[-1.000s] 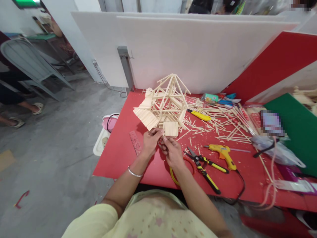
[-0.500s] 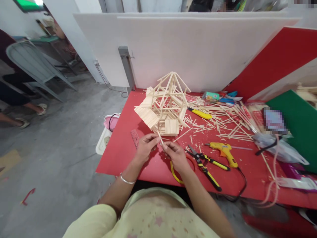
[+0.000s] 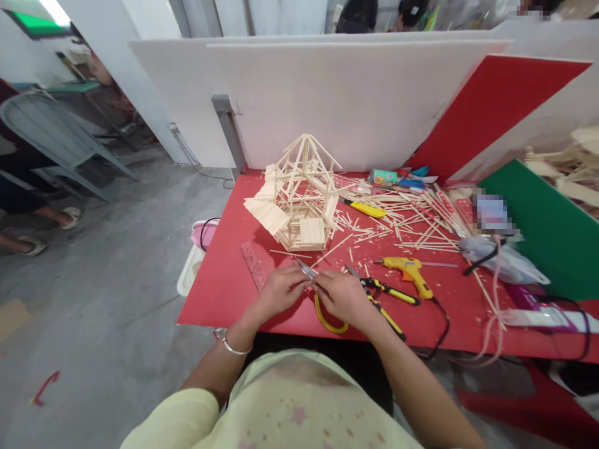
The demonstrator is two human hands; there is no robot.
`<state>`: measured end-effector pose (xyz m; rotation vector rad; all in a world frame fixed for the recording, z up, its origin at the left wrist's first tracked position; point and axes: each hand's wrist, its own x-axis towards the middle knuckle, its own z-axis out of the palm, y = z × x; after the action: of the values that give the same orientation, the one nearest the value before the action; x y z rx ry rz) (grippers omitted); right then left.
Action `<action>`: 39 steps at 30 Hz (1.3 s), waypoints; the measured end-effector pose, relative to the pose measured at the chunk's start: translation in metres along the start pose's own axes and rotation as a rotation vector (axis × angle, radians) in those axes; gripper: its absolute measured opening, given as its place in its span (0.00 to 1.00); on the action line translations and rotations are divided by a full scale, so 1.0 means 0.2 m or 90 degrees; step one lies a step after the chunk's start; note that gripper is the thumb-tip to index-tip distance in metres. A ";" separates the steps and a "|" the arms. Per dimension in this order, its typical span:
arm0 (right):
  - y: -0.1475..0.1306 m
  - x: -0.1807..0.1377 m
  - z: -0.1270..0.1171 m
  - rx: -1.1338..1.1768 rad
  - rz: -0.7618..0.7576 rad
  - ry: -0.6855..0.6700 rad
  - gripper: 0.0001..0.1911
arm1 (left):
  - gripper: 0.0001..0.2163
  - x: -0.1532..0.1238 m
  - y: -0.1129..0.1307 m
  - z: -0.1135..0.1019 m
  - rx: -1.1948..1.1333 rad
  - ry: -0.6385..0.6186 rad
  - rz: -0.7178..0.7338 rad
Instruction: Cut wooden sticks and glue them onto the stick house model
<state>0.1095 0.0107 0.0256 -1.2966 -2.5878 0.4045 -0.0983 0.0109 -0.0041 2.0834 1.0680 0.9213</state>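
Observation:
My left hand [image 3: 283,290] is closed, thumb and fingers pinched beside the base of a pair of scissors [image 3: 306,268] whose metal blades point away from me. My right hand [image 3: 344,294] closes on the same scissors near the pivot, with the yellow handle loop showing below it. My fingers hide the pivot. A thin wooden stick [image 3: 291,254] lies just beyond the blades. Behind it stands a house-like frame of wooden sticks [image 3: 306,193], with a slatted panel [image 3: 267,215] on its left side.
A red ruler [image 3: 253,267] lies left of my hands. To the right are yellow-and-black cutters [image 3: 390,292], a yellow glue gun [image 3: 409,271] and a yellow utility knife [image 3: 367,208]. Loose sticks [image 3: 412,218] cover the back right. A white board [image 3: 327,106] stands behind the red table [image 3: 210,293].
The stick formerly between my fingertips is no longer seen there. The scissor blades now stick out between my hands, and a stick lies in front of the model. The view has shifted slightly right.

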 end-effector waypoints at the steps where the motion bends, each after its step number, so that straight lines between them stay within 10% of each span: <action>1: 0.00 -0.01 0.01 -0.010 0.004 -0.005 0.15 | 0.12 0.00 0.00 0.00 -0.001 -0.009 0.000; 11: 0.12 0.04 0.07 -0.190 0.179 -0.038 0.15 | 0.11 0.01 -0.12 0.01 0.228 0.102 -0.107; 22: 0.09 0.15 0.08 -0.174 0.196 -0.029 0.19 | 0.15 0.12 -0.24 -0.12 0.472 0.008 -0.291; 32: 0.02 0.17 0.12 -0.070 0.139 -0.001 0.18 | 0.12 0.07 -0.31 -0.22 0.509 -0.096 -0.189; 39: 0.03 0.15 0.14 0.027 0.199 0.104 0.22 | 0.09 -0.09 -0.28 -0.29 0.399 -0.004 -0.219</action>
<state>0.0866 0.0339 -0.0012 -1.6501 -2.2362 0.3840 -0.1767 0.0338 -0.0194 2.2547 1.8162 0.4371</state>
